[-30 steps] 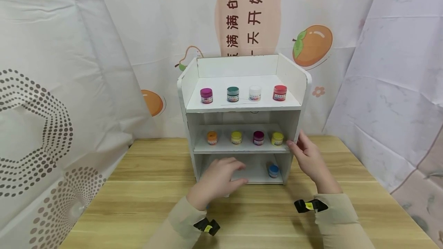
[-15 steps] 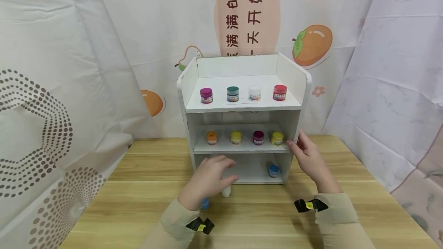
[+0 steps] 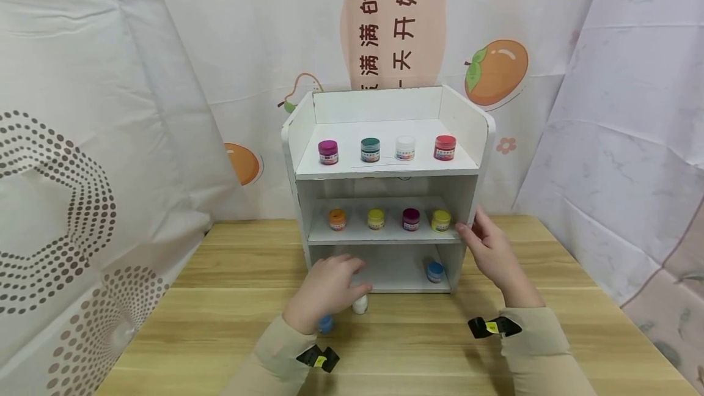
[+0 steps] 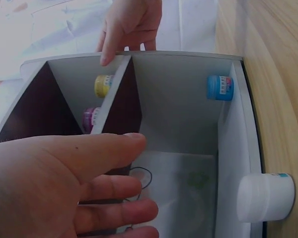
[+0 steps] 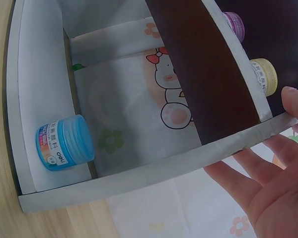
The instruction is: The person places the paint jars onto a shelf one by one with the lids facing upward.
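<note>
A white three-level shelf unit (image 3: pixel 379 106) stands on the table. My left hand (image 3: pixel 324 291) hovers before its bottom level, fingers spread and holding nothing; the left wrist view shows the thumb apart from the fingers. Close by on the table are a white jar (image 3: pixel 360 305) and a blue-lidded jar (image 3: pixel 326 324), partly hidden by that hand. My right hand (image 3: pixel 495 258) grips the unit's right side panel, thumb inside and fingers outside, as the right wrist view shows. One blue paint jar (image 5: pixel 64 143) sits at the right of the bottom level.
Purple (image 3: pixel 328 152), green (image 3: pixel 370 150), white (image 3: pixel 405 148) and red (image 3: pixel 445 147) jars line the top level. On the middle level are orange (image 3: pixel 337 219), yellow (image 3: pixel 376 219), dark purple (image 3: pixel 410 219) and another yellow jar (image 3: pixel 440 220). Printed curtains (image 3: pixel 264 29) hang behind.
My left hand has shifted left and slightly down, uncovering the white jar and the blue-lidded jar on the table. The right hand has stayed on the side panel.
</note>
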Motion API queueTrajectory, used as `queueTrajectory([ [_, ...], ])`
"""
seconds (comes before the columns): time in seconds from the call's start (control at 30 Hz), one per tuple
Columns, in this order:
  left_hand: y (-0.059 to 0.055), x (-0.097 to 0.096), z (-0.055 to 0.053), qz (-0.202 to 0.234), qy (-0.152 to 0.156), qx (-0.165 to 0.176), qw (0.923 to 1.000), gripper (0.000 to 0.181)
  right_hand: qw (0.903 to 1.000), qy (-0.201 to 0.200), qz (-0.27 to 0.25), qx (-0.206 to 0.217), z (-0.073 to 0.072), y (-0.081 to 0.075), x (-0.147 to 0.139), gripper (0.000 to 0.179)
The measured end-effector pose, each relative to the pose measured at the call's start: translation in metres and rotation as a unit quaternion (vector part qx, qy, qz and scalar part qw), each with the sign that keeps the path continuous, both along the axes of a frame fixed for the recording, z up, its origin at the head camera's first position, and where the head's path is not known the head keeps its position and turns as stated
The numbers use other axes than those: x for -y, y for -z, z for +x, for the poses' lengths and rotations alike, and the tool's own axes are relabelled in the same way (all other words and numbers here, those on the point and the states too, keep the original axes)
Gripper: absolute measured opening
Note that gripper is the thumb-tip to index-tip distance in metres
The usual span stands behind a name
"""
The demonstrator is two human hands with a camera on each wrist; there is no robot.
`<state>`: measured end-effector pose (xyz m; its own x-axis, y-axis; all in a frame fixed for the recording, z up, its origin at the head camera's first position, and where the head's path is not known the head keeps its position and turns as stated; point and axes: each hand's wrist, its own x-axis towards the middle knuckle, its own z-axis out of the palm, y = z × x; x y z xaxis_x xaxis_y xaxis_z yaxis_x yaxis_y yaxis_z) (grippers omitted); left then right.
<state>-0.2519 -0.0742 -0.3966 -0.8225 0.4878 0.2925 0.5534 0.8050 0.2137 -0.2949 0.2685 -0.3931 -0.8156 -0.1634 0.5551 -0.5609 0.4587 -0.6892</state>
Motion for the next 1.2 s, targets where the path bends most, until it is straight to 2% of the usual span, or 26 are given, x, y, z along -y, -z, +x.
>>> queueTrajectory([
  [0.37, 0.02, -0.008, -0.004, -0.036, -0.049, 0.015, 0.998, 0.037, 0.9999, 0.008, 0.003, 0.006, 0.0, 0.001, -0.001, 0.06],
  [0.67, 0.031, -0.014, -0.006, -0.066, -0.058, 0.006, 0.9961, 0.022, 0.9998, 0.015, 0.008, -0.001, -0.001, 0.003, -0.001, 0.059],
  [0.87, 0.035, -0.015, -0.006, -0.073, -0.059, -0.005, 0.9955, 0.024, 0.9999, 0.015, 0.008, -0.001, -0.001, 0.002, -0.001, 0.059],
  [1.2, 0.037, -0.014, -0.006, -0.086, -0.059, -0.001, 0.9945, 0.026, 1.0, 0.004, -0.001, -0.007, -0.002, 0.002, 0.0, 0.059],
])
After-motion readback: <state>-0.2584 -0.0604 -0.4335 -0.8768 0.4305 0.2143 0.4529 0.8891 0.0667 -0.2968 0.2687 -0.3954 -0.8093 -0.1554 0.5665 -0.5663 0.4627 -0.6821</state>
